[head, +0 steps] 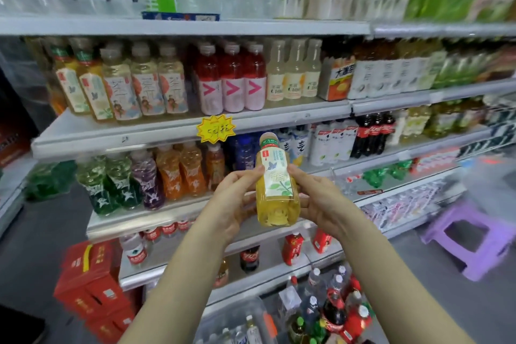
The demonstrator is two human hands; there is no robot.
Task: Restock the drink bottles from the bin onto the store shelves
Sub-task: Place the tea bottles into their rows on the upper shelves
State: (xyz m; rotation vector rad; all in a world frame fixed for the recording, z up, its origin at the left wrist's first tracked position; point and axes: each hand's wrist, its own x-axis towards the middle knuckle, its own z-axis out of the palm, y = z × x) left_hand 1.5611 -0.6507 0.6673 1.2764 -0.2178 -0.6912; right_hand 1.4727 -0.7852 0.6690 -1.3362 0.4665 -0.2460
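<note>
Both hands, left hand (233,198) and right hand (317,198), grip yellow bottle (276,187) upright.

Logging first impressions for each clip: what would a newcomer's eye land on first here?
The yellow tea bottle at centre frame, held cap up between the left hand and the right hand. Just above it, a yellow starburst price tag sits on a shelf edge. At the far right, a purple stool stands on the floor.

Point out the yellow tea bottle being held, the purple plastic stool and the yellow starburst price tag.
yellow tea bottle (277,181): head view, white label.
purple plastic stool (499,243): head view, seat rim.
yellow starburst price tag (215,129): head view, centre.
</note>
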